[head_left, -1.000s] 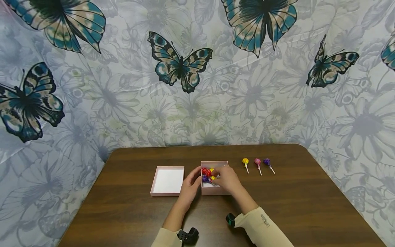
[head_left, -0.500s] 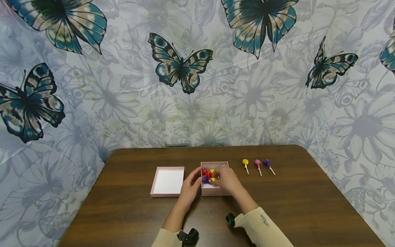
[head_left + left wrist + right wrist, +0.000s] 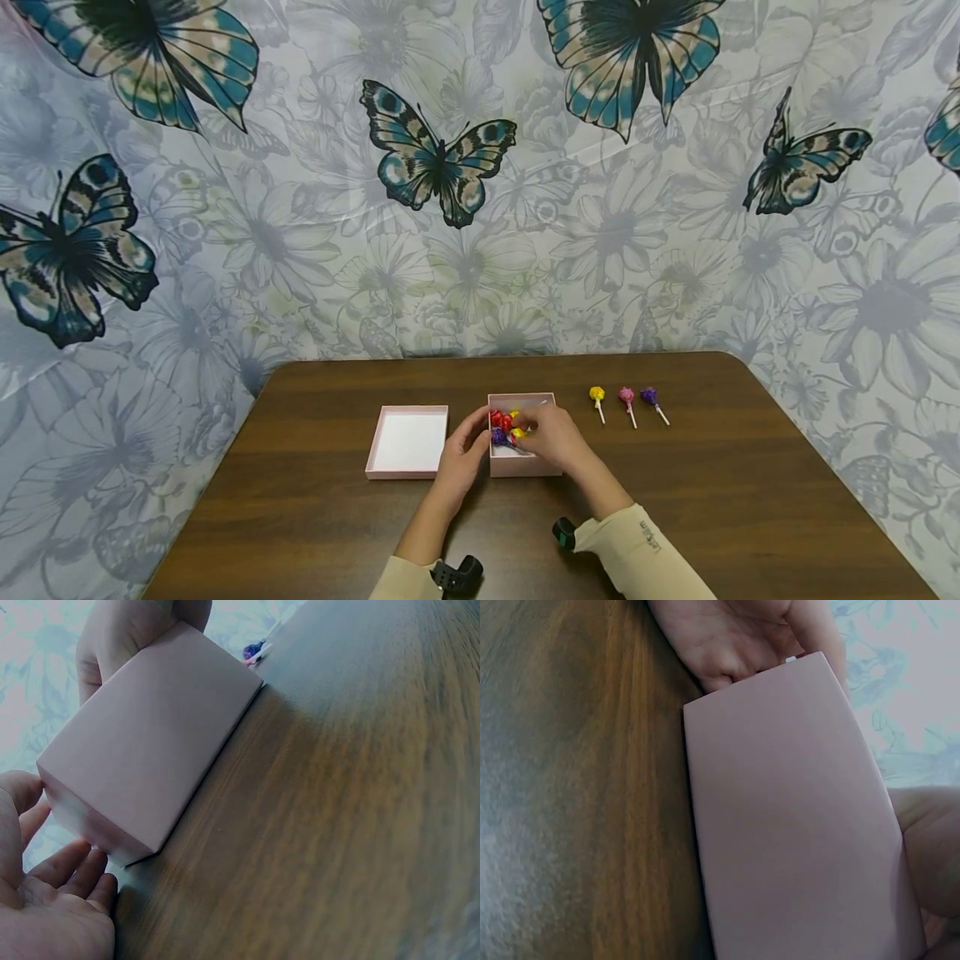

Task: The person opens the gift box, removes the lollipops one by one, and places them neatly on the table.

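A pink box (image 3: pixel 525 467) stands on the table, holding several wrapped lollipops, with red ones (image 3: pixel 501 419) and a purple one (image 3: pixel 498 437) showing. My left hand (image 3: pixel 461 458) rests against its left wall; in the left wrist view, the fingers (image 3: pixel 71 862) touch that side without wrapping round it. Over the right part of the box, my right hand (image 3: pixel 552 435) reaches inside with bent fingers. A bit of white stick (image 3: pixel 545 402) shows just above its knuckles, from a lollipop in its grip. The box wall (image 3: pixel 795 810) hides the fingertips in the right wrist view.
Left of the box lies its shallow lid (image 3: pixel 407 442), white inside facing up. To the right, a yellow lollipop (image 3: pixel 597 393), a pink lollipop (image 3: pixel 627 395) and a purple lollipop (image 3: pixel 649 396) lie in a row. A butterfly-print cloth (image 3: pixel 465 283) hangs behind the table (image 3: pixel 712 467).
The right hand stays in the box with small finger movements; a white stick has come into view above it and since tilted lower. The left hand keeps its place.
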Available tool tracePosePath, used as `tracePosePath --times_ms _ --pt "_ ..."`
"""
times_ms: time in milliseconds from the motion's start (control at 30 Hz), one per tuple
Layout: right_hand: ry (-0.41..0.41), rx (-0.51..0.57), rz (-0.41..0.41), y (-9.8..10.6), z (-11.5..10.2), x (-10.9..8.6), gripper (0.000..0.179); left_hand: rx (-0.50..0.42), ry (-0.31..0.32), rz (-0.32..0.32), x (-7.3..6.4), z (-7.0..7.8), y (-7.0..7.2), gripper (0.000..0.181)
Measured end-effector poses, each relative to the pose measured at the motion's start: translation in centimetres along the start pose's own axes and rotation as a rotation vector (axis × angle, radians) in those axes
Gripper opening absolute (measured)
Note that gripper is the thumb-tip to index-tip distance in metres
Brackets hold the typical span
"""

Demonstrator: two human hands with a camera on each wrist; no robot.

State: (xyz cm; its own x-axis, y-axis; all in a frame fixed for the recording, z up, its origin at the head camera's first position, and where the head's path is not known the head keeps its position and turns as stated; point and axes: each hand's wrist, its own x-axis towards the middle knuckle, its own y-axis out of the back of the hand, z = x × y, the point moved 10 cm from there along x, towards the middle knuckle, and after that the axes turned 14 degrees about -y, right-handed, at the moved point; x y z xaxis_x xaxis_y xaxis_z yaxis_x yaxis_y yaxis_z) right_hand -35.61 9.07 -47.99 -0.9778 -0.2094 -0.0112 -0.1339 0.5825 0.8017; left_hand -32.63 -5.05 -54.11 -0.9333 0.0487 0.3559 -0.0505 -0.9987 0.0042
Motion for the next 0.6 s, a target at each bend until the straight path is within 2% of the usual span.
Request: tracePosePath --times_ms 367,600 --pt "0.021 0.079 0.018 0.42 -0.06 -0.31 0.015 0.011 -0.006 0.007 0.05 0.08 0.16 0.045" --pt "0.043 0.252 0.048 0.92 0.36 -0.75 0.023 0.021 0.005 0.006 -0.01 0.02 0.07 0.044"
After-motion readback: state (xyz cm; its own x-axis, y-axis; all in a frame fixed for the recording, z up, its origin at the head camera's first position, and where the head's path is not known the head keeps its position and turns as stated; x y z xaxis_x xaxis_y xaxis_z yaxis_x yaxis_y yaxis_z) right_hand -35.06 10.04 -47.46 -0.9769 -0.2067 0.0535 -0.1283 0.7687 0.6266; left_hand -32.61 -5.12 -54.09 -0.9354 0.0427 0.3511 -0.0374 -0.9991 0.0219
